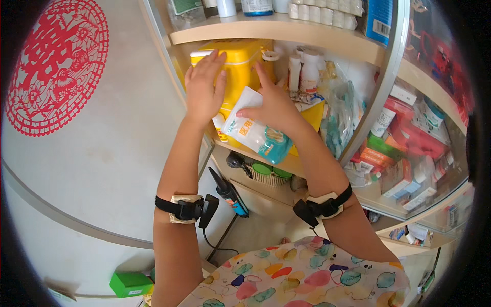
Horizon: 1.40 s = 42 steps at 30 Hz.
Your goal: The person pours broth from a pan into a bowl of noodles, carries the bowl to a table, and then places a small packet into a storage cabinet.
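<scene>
A yellow box stands on the cabinet's middle shelf. My left hand lies against its front left part with the fingers extended and holds nothing. With my right hand I grip a white and teal plastic pouch between the thumb and the palm, while the index finger points up towards the box. The pouch hangs tilted in front of the box and bears writing. A small white and yellow bottle stands at the shelf's left front. White bottles are to the right of the box, beside clear plastic bags.
A glass door with a metal frame is at the right, with medicine boxes seen through it. Above is a wooden shelf edge holding rolls and bottles. Below are a ribbed basket and a black and blue tube with a nozzle.
</scene>
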Each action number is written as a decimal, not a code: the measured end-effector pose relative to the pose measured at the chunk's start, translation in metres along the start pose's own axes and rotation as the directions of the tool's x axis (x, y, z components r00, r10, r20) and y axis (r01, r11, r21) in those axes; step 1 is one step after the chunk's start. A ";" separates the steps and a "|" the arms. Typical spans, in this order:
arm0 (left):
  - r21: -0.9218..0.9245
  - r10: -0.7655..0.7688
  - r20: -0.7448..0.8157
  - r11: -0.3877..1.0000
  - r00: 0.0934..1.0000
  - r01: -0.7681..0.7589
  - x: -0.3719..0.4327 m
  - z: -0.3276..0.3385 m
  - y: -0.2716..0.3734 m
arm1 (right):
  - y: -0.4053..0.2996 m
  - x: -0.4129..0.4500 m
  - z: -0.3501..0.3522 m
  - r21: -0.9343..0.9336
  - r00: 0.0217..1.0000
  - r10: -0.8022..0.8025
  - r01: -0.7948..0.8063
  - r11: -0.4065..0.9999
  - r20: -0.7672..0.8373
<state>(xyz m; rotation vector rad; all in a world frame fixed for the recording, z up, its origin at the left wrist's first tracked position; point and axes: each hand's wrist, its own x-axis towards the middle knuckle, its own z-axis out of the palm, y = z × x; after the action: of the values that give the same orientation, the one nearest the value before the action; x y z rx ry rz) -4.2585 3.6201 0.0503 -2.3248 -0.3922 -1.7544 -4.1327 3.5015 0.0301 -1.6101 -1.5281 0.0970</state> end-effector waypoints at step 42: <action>-0.217 -0.267 0.952 -0.933 -0.148 0.287 -0.404 -0.108 0.067 | 0.057 -0.148 0.064 0.059 0.864 -0.489 0.498 0.865 -0.118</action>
<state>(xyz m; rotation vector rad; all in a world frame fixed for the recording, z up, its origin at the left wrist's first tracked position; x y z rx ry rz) -4.4395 3.4863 -0.3088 0.2289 0.5116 0.5379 -4.1622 3.4205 -0.1170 -1.0921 -1.7841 -0.1964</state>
